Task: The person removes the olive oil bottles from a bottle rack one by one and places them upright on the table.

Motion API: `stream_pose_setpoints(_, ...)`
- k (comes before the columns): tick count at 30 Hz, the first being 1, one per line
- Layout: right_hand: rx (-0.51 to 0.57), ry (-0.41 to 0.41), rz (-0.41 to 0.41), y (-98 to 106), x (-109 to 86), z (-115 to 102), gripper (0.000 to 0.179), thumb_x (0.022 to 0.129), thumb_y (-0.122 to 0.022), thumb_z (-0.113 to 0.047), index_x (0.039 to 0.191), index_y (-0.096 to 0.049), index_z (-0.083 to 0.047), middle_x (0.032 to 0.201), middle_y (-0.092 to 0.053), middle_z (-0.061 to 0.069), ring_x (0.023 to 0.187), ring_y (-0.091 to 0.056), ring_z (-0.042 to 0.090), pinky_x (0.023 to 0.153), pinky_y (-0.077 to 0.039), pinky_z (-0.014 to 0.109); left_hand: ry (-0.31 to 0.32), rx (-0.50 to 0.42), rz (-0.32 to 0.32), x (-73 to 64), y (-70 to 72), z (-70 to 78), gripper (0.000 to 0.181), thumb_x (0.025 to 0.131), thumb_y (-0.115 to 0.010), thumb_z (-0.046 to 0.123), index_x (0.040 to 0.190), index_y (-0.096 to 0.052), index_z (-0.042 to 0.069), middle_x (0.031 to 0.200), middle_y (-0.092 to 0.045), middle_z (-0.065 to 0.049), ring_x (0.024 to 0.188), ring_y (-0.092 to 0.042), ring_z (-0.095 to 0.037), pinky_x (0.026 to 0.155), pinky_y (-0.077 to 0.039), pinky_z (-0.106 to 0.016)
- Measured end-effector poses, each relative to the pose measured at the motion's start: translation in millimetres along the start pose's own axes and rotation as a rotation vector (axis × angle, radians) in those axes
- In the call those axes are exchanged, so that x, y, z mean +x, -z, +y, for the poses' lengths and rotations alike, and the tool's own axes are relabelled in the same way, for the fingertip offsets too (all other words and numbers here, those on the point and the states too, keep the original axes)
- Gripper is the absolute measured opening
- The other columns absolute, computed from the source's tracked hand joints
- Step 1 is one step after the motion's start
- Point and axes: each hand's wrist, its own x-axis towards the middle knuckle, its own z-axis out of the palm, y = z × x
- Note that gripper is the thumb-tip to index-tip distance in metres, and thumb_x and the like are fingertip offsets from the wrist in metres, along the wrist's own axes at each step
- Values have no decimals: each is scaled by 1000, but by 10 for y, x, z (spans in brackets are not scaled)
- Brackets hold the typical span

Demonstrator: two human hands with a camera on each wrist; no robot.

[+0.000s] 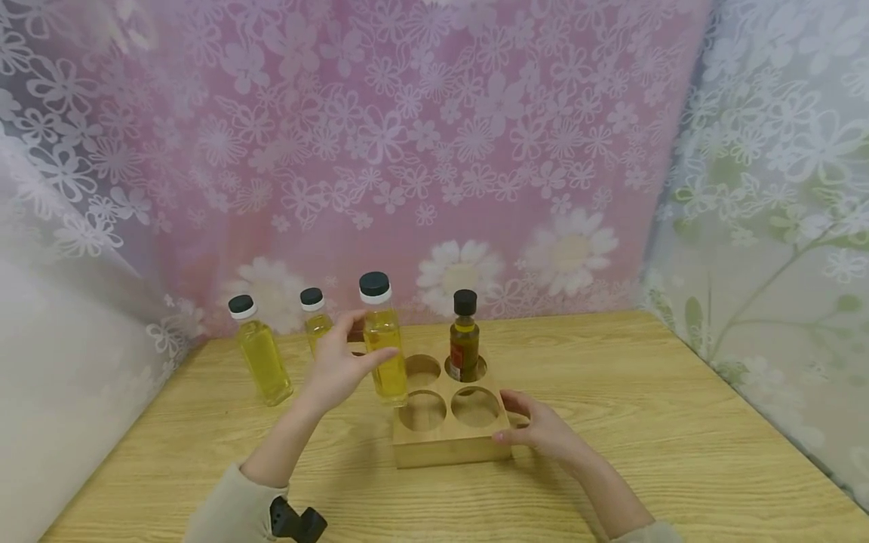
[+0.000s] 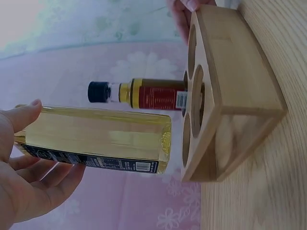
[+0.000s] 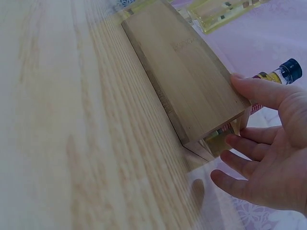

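My left hand (image 1: pixel 337 363) grips a clear bottle of yellow oil (image 1: pixel 385 354) with a black cap and white collar, thumb and fingers around its sides. In the left wrist view the bottle's dark label shows, and its base is just off the rack's round holes. The wooden bottle rack (image 1: pixel 451 450) sits on the table with several round holes. My right hand (image 1: pixel 539 431) holds the rack's near right corner, thumb on the front face and fingers along the side. A smaller dark bottle (image 1: pixel 465 347) with a red label stands in the rack's far right hole.
Two more yellow oil bottles stand on the table to the left: the outer bottle (image 1: pixel 265 362) and the inner bottle (image 1: pixel 316 320), partly hidden by my left hand. The wood-grain table (image 1: pixel 597 377) meets a pink flowered curtain (image 1: pixel 434 173) at the back.
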Motion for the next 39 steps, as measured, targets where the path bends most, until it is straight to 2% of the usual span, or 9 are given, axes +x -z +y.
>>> stream_pose_setpoints(7, -4, 3, -10, 9, 0, -12, 82, 81, -72, -23, 141, -25, 8, 140, -33, 29, 128, -27, 49, 97, -29, 63, 34, 55, 22, -61, 188, -120, 69, 79, -75, 29, 136, -42, 8, 117, -52, -13, 103, -53, -29, 81, -51, -38)
stream_pose_setpoints(14, -5, -3, -4, -6, 11, -3, 83, 81, -73, -23, 141, -26, 8, 140, -34, 28, 128, -27, 47, 98, -28, 63, 96, 129, 50, -148, 383, -246, 76, 79, -74, 34, 138, -38, 3, 121, -51, -18, 109, -51, -32, 85, -49, -41)
stream_pose_setpoints(18, -10, -1, 3, -12, 14, 6, 82, 81, -73, -24, 141, -27, 8, 139, -36, 27, 128, -28, 47, 98, -29, 62, 115, 155, 73, -197, 505, -352, 75, 80, -73, 34, 137, -38, 1, 123, -50, -19, 112, -47, -33, 88, -47, -44)
stream_pose_setpoints(24, -7, -9, 18, -7, 23, 5, 81, 80, -74, -23, 141, -29, 7, 138, -37, 26, 128, -29, 45, 99, -28, 61, 167, 193, 92, -260, 679, -526, 79, 82, -71, 36, 140, -32, -1, 129, -44, -21, 116, -44, -36, 85, -47, -46)
stream_pose_setpoints(28, -9, -10, 21, 0, 21, 4, 80, 80, -74, -23, 140, -30, 6, 138, -38, 26, 128, -29, 45, 98, -28, 62, 207, 208, 97, -300, 754, -620, 82, 82, -70, 38, 141, -29, -3, 130, -43, -24, 118, -43, -38, 85, -48, -46)
stream_pose_setpoints(35, -4, -11, 9, 1, 24, 15, 80, 80, -73, -23, 141, -29, 6, 139, -37, 26, 129, -28, 46, 98, -27, 63, 238, 234, 110, -370, 868, -755, 85, 82, -70, 40, 140, -28, -8, 127, -45, -27, 117, -43, -40, 90, -42, -50)
stream_pose_setpoints(39, -2, -12, 13, -2, 25, 9, 81, 80, -74, -23, 141, -28, 6, 139, -37, 26, 129, -28, 46, 98, -28, 62, 257, 239, 120, -410, 937, -822, 85, 82, -70, 41, 139, -30, -7, 127, -45, -28, 117, -44, -40, 90, -42, -50)
